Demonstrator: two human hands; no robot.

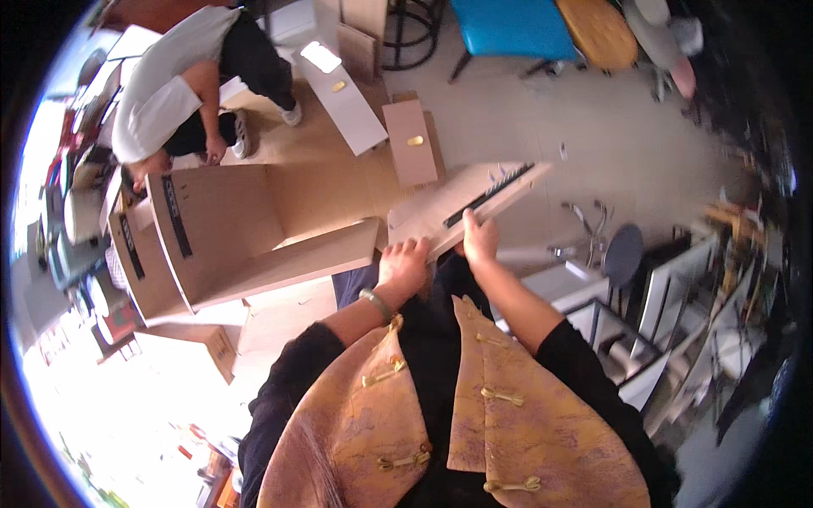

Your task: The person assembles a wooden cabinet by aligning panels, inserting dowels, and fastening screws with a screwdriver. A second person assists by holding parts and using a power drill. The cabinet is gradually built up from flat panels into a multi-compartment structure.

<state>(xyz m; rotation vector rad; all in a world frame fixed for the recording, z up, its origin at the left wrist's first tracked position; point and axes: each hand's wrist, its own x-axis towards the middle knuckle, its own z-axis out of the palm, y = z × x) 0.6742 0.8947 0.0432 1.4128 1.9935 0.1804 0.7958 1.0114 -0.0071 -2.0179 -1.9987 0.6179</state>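
In front of me a light wooden panel (423, 212) is tilted, with a black metal drawer rail (489, 196) along its face. My left hand (402, 265) is closed over the panel's near left edge, fingers on top. My right hand (480, 238) grips the near long edge beside the rail, its thumb uppermost and its other fingers mostly hidden. Just left of the panel lies a partly built wooden cabinet (229, 207). Short black rails (176, 216) are fixed to its boards, and one long board (288, 264) reaches close to my left hand.
Another person (169, 110) crouches beyond the cabinet, hands near its far side. Drawer fronts with yellow handles (408, 144) lie ahead. A blue chair (512, 30) stands at the back. To the right are a round dark stool seat (624, 250), metal frames and piled wood scraps (737, 222).
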